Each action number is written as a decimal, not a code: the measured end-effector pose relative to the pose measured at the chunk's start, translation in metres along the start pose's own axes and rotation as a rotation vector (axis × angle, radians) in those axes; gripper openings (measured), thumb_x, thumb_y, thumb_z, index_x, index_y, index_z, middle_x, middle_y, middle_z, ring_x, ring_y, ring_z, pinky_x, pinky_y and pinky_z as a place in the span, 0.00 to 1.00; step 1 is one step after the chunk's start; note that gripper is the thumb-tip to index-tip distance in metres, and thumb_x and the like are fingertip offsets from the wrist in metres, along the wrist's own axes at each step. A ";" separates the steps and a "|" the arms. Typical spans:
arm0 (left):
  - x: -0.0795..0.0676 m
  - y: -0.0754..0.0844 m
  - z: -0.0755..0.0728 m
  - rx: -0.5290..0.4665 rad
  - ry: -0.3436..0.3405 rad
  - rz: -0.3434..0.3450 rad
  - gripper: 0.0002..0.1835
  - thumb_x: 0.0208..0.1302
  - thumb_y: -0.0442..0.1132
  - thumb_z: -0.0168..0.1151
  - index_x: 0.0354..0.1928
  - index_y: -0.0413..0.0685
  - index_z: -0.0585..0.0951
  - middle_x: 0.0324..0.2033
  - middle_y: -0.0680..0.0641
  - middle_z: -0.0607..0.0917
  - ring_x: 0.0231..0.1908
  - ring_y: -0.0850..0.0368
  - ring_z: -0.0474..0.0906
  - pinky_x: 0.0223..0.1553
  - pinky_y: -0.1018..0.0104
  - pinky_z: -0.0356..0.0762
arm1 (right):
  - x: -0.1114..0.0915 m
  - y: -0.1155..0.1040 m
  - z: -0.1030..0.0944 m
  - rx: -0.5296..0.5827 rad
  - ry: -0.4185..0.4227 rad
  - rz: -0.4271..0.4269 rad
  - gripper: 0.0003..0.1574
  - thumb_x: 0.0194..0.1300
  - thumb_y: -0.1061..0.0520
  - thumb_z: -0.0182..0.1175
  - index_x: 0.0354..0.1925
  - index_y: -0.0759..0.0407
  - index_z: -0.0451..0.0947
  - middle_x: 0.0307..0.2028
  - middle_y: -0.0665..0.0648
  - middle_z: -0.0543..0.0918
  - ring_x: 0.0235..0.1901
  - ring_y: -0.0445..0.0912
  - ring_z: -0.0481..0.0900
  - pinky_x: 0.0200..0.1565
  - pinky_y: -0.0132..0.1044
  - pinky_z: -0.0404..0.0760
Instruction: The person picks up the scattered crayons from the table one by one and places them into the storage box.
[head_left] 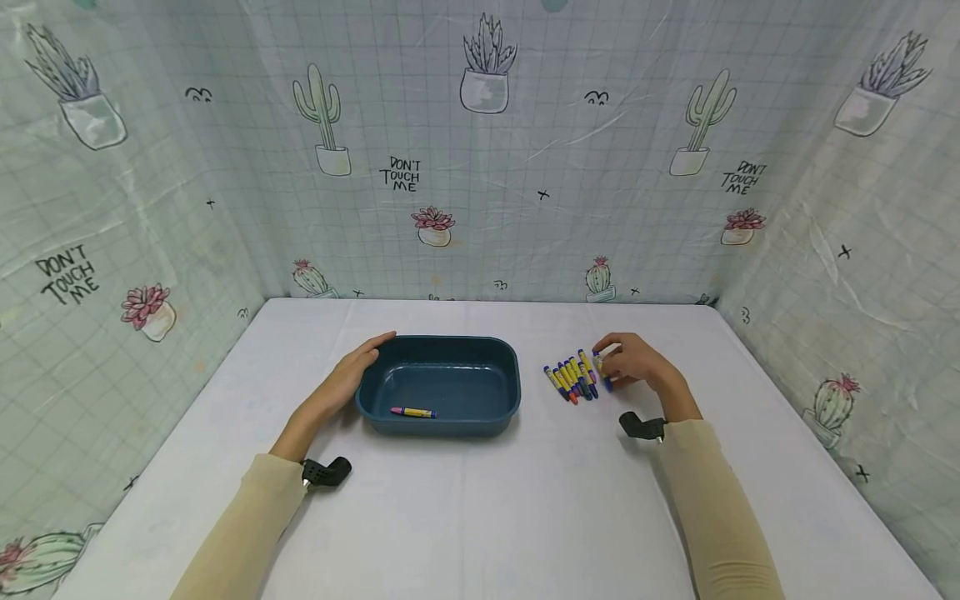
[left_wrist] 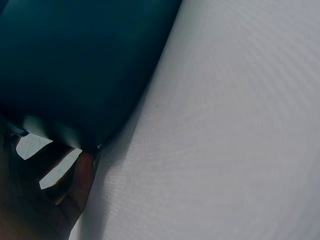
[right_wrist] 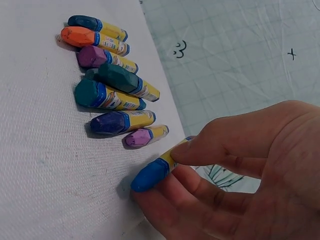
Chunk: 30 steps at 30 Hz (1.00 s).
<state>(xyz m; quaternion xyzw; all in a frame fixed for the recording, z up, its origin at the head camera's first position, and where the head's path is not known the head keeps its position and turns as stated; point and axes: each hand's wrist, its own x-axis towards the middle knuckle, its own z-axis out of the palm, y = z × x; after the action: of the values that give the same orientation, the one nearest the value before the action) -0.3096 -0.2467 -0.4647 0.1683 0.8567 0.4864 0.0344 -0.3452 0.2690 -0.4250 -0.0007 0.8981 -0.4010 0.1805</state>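
a white cloth-covered table (head_left: 465,517) bears a dark teal rectangular plastic bin (head_left: 442,428); beyond the bin hangs a pale grey-green gridded curtain (head_left: 495,225) printed with potted cacti. at the bin's left end, the left hand (head_left: 341,379) rests, fingers loosely extended against it. right of the bin, the right hand (right_wrist: 230,170) pinches a blue yellow-wrapped crayon (right_wrist: 151,176) between thumb and fingers, beside more yellow-wrapped crayons (right_wrist: 120,100). inside the bin lies a pink yellow-wrapped crayon (head_left: 414,412).

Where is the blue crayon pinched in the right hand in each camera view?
Head: blue crayon right of centre, in the right hand, beside other crayons.
Left wrist: not in it.
Right wrist: blue crayon just below centre, tip toward lower left.
Shared landmark: the white tabletop, in all three.
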 end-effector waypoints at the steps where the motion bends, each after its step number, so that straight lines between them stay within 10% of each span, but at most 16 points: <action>1: 0.000 0.000 0.000 0.001 0.000 -0.001 0.27 0.86 0.48 0.32 0.82 0.57 0.59 0.82 0.45 0.56 0.83 0.40 0.44 0.79 0.30 0.40 | 0.000 0.000 0.000 0.001 0.001 -0.001 0.32 0.66 0.62 0.61 0.67 0.64 0.71 0.57 0.69 0.80 0.43 0.52 0.81 0.47 0.44 0.90; 30: 0.001 0.000 0.000 0.002 0.005 0.001 0.27 0.86 0.47 0.32 0.82 0.56 0.59 0.82 0.44 0.57 0.83 0.39 0.45 0.79 0.30 0.40 | -0.004 -0.011 -0.003 0.012 -0.040 -0.087 0.31 0.71 0.61 0.61 0.70 0.65 0.69 0.56 0.70 0.79 0.50 0.54 0.83 0.52 0.49 0.89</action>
<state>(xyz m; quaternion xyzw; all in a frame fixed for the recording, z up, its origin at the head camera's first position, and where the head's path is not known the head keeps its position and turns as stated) -0.3105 -0.2462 -0.4646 0.1675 0.8573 0.4857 0.0319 -0.3441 0.2644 -0.4141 -0.0466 0.8911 -0.4137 0.1806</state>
